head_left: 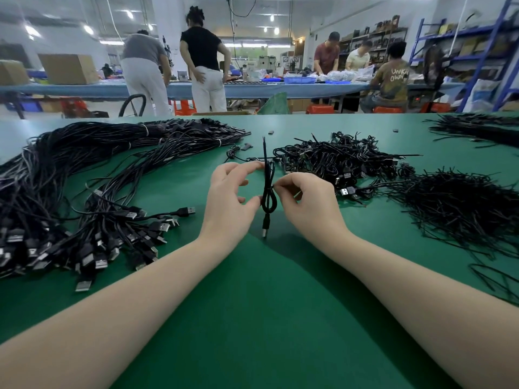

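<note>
Observed: one black USB cable (268, 192), folded into a narrow upright hank, is held between both hands above the middle of the green table (252, 304), clear of its surface. Its plug (264, 231) hangs at the bottom, pointing down. One loose end stands straight up above the hank.

The left hand (233, 197) has its fingers curled. The forefinger tip meets the top of the hank and the thumb presses against the lower loop, so the cable is pinched between them. The remaining fingers are bent and hold nothing.

The right hand (306, 200) pinches the waist of the hank between thumb and forefinger tips, with the other fingers folded behind. Whether a thin tie also sits in that pinch cannot be made out.

Surroundings: large tied bundles of USB cables (84, 192) lie to the left, plugs toward the near edge. A heap of coiled cables (337, 161) lies just beyond the right hand. A heap of thin black strands (463, 209) lies further right.
</note>
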`<state>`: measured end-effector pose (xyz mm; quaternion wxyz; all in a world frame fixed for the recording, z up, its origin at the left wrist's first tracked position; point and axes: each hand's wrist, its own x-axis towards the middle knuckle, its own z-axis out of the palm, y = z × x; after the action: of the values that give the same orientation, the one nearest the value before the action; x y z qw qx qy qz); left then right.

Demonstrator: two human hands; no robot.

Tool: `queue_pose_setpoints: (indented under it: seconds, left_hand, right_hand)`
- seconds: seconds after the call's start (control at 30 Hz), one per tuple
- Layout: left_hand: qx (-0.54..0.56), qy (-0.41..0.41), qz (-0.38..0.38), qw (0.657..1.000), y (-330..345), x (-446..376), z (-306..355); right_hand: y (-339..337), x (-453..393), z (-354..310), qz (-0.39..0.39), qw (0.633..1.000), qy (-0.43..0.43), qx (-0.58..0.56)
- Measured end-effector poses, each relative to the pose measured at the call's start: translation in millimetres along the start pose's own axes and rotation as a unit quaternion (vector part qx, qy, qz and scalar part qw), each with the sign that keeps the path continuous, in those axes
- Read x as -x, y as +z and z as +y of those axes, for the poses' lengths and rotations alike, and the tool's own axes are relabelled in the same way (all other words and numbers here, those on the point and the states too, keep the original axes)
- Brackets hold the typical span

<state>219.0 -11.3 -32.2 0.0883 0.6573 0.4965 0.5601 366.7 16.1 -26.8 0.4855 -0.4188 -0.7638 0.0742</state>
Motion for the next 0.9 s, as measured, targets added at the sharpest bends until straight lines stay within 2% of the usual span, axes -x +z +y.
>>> queue_pose_setpoints:
  seconds: [0.3, 0.5, 0.57, 0.67, 0.73, 0.8, 0.87, 0.9]
  left_hand:
    - [-0.126, 0.092, 0.035, 0.987, -3.0, 1.7, 2.2]
    - [-0.158, 0.053, 0.018, 0.986, -3.3, -1.7, -3.3]
    - [-0.115, 0.031, 0.006, 0.993, -3.2, -3.1, -1.7]
    - [0.012, -0.075, -0.053, 0.996, 0.8, -5.7, 4.5]
    - [0.165, -0.195, -0.095, 0.962, 0.7, -8.1, 13.3]
    - [0.258, -0.283, -0.144, 0.913, -4.0, -12.2, 16.1]
    - [0.27, -0.304, -0.192, 0.893, -10.1, -13.0, 15.5]
    - [0.279, -0.31, -0.189, 0.889, -10.7, -12.9, 14.2]
  right_hand:
    - [-1.3, 1.0, -2.2, -0.016, 1.0, 0.006, -0.016]
    - [-3.4, -0.1, -2.1, -0.016, 1.0, -0.019, -0.003]
    - [-3.8, -0.3, -3.8, 0.015, 0.999, -0.038, -0.009]
    - [-4.7, 0.4, -5.7, 0.05, 0.994, -0.095, 0.004]
    - [-6.2, 0.9, -7.1, 0.078, 0.983, -0.16, 0.043]
    - [-7.0, 0.6, -8.5, 0.107, 0.964, -0.229, 0.08]
    - [-6.2, -0.7, -9.4, 0.118, 0.948, -0.276, 0.104]
    - [-5.5, -0.8, -9.5, 0.116, 0.945, -0.284, 0.109]
